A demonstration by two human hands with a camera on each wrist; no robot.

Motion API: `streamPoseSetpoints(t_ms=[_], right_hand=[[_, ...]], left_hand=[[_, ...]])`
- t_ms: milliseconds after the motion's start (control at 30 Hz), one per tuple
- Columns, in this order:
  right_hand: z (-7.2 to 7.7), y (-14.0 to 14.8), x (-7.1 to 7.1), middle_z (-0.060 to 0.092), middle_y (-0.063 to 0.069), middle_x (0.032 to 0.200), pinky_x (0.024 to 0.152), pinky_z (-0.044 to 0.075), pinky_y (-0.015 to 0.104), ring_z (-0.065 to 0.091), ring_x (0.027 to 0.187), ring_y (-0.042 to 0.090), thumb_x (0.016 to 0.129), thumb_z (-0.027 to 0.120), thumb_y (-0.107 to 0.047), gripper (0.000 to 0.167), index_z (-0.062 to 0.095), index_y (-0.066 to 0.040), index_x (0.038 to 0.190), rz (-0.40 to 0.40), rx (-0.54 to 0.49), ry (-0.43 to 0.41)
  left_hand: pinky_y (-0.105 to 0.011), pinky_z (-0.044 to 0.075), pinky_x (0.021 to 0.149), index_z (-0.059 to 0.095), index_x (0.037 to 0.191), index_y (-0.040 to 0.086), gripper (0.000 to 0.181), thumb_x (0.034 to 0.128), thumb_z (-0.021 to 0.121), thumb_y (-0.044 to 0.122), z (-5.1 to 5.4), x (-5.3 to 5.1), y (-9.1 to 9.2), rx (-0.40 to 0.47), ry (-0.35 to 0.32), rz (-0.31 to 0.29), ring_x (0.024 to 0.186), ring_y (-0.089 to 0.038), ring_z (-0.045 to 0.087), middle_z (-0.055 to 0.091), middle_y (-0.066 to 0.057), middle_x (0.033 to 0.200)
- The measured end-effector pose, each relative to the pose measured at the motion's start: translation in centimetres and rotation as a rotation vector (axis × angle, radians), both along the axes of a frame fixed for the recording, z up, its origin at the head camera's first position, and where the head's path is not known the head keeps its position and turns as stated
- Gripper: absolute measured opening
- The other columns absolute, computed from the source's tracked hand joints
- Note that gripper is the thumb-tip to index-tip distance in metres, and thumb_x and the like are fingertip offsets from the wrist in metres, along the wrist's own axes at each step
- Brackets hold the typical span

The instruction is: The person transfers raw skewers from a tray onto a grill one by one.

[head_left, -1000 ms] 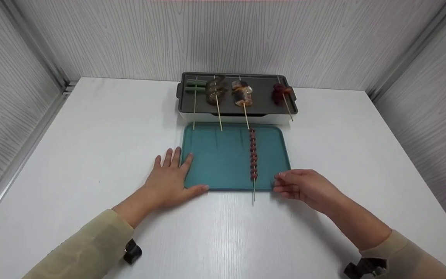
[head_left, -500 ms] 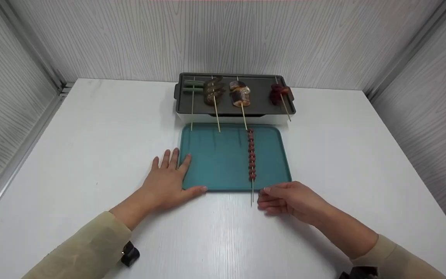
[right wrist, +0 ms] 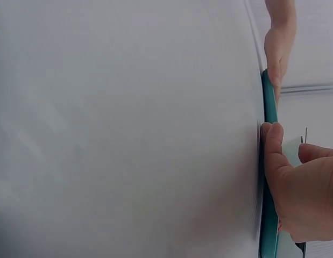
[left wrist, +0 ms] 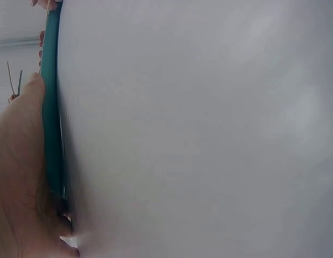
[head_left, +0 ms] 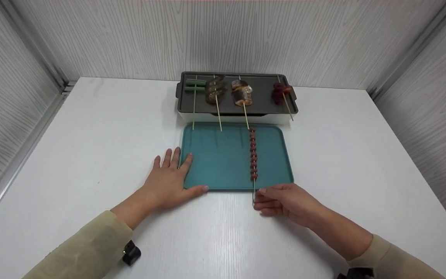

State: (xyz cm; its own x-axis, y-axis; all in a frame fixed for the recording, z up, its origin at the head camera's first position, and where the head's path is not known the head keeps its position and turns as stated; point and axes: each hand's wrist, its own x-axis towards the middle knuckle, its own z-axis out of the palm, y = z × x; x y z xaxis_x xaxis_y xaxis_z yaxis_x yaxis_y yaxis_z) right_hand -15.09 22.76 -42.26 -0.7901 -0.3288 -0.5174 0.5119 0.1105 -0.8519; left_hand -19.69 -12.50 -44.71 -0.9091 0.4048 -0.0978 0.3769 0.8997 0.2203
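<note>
A skewer of small red pieces (head_left: 253,155) lies lengthwise on the right part of a teal tray (head_left: 223,162), its bare stick passing over the front rim. My right hand (head_left: 289,203) is at that stick end, fingertips beside or just under it. In the right wrist view, a gap separates the thumb (right wrist: 316,152) from the fingers (right wrist: 275,141) at the tray's edge. With fingers spread, my left hand (head_left: 167,184) rests at the tray's front left corner, index finger and thumb over the rim. The left wrist view shows this hand (left wrist: 21,150) against the tray's side.
Behind the tray stands a dark grill pan (head_left: 263,104) on a white base. It carries a green vegetable skewer (head_left: 195,89), a brown skewer (head_left: 215,93), a chunky fish-like skewer (head_left: 242,95) and a dark red skewer (head_left: 280,93). Several sticks overhang its front.
My right hand has moved from the tray's right front corner leftward and toward me, reaching the skewer's stick end. My left hand, the tray and the skewers stay in place.
</note>
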Motion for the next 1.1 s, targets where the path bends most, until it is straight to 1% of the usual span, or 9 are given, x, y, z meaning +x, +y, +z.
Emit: streamPoseSetpoints(t_ms=[267,467,567,667,833,967,1100], right_hand=[[-0.4,-0.3,0.0,0.076,0.021,0.116,0.092,0.062,0.035,0.078,0.103,0.023,0.108,0.064,-0.016,0.037,0.066,0.013,0.131,0.017,-0.048,-0.02],[-0.2,-0.4,0.1,0.077,0.016,0.114,0.087,0.061,0.029,0.077,0.1,0.019,0.106,0.066,-0.013,0.034,0.066,0.012,0.131,0.022,-0.076,-0.039],[0.0,-0.4,0.2,0.076,0.016,0.116,0.085,0.061,0.027,0.077,0.1,0.019,0.106,0.067,-0.012,0.036,0.065,0.012,0.133,0.013,-0.067,-0.037],[0.4,-0.3,0.2,0.075,0.017,0.119,0.085,0.06,0.026,0.075,0.101,0.018,0.105,0.068,-0.011,0.038,0.064,0.012,0.134,0.0,-0.048,-0.017],[0.9,-0.1,0.1,0.074,0.016,0.117,0.088,0.06,0.028,0.073,0.099,0.018,0.104,0.069,-0.01,0.038,0.064,0.012,0.134,-0.035,-0.007,0.016],[1.3,0.2,0.4,0.073,0.017,0.117,0.09,0.06,0.029,0.071,0.099,0.02,0.104,0.069,-0.011,0.037,0.065,0.011,0.134,-0.057,0.025,0.037],[1.9,0.5,0.8,0.072,0.017,0.119,0.091,0.06,0.03,0.07,0.1,0.02,0.105,0.069,-0.013,0.038,0.064,0.011,0.135,-0.057,0.045,0.065]], left_hand=[[-0.071,0.013,0.124,0.021,0.169,0.005,0.116,0.0928,0.037,0.09,0.1,0.0,0.0,-0.006,0.001,-0.001,0.159,-0.051,0.008,0.01,-0.033,0.171],[-0.071,0.012,0.124,0.021,0.17,0.006,0.115,0.0931,0.038,0.089,0.1,0.0,0.0,0.011,-0.008,0.001,0.159,-0.051,0.007,0.01,-0.033,0.171],[-0.071,0.012,0.124,0.021,0.17,0.006,0.115,0.0931,0.037,0.09,0.1,0.0,0.0,0.012,-0.008,0.001,0.159,-0.051,0.008,0.01,-0.033,0.171],[-0.071,0.012,0.124,0.021,0.17,0.006,0.115,0.0928,0.037,0.09,0.2,0.0,0.0,0.011,-0.005,0.001,0.159,-0.051,0.008,0.01,-0.033,0.171],[-0.071,0.013,0.124,0.021,0.17,0.006,0.116,0.0926,0.036,0.091,0.4,-0.1,0.0,0.006,-0.001,0.001,0.159,-0.051,0.008,0.01,-0.033,0.171],[-0.071,0.012,0.124,0.02,0.17,0.006,0.116,0.0926,0.036,0.091,0.5,-0.1,0.0,0.001,-0.001,0.005,0.159,-0.051,0.008,0.01,-0.033,0.171],[-0.071,0.012,0.124,0.02,0.17,0.006,0.115,0.0932,0.037,0.09,0.3,0.0,0.1,-0.002,-0.012,0.005,0.159,-0.051,0.007,0.01,-0.033,0.171]])
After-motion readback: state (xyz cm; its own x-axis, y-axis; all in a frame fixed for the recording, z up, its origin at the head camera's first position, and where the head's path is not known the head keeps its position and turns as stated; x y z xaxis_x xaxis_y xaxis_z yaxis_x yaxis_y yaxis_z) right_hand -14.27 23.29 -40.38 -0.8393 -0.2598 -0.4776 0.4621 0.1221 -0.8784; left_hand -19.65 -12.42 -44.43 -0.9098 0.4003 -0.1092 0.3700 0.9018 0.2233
